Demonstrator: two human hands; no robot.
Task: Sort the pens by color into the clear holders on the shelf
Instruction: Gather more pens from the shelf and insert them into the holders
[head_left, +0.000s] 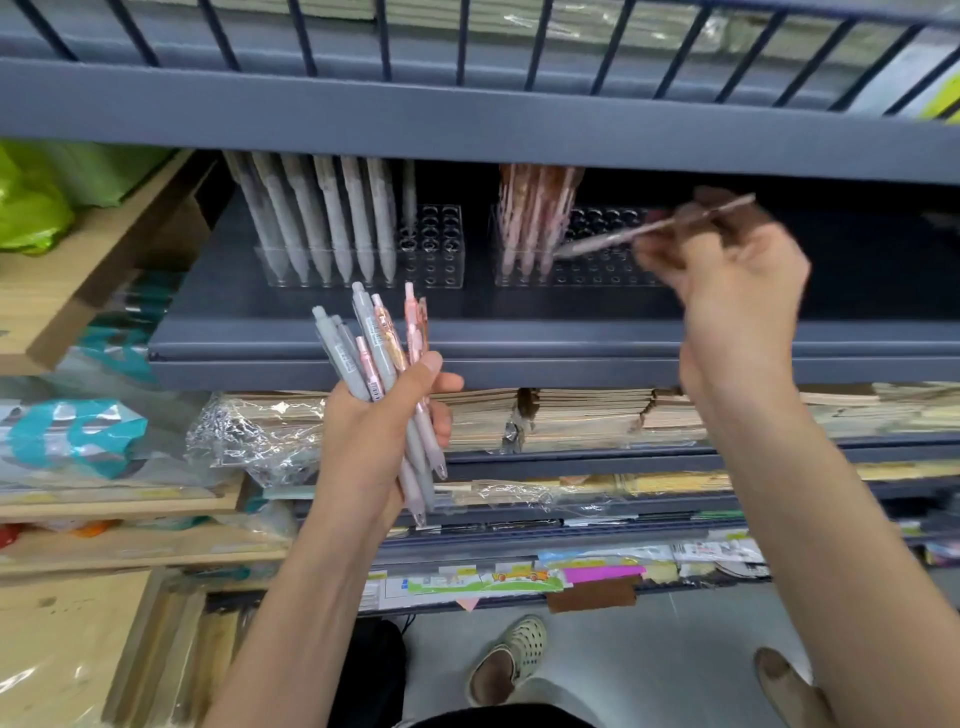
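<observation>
Left hand (384, 415) fingers curled tight round a mixed bundle of grey and pink click pens (387, 374), below the dark grey metal shelf (311, 343). Right hand (727, 270) pinches one blurred pink pen (649, 228), tip at the right clear plastic holder (582, 265) with pink pens; left clear holder (441, 260) has grey ones.

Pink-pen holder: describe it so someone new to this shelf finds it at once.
Find the dark grey shelf. Two clear holders stand on it side by side; take the right holder, by the right hand. Unlike the left holder, which has grey pens, it holds pink pens.
</observation>
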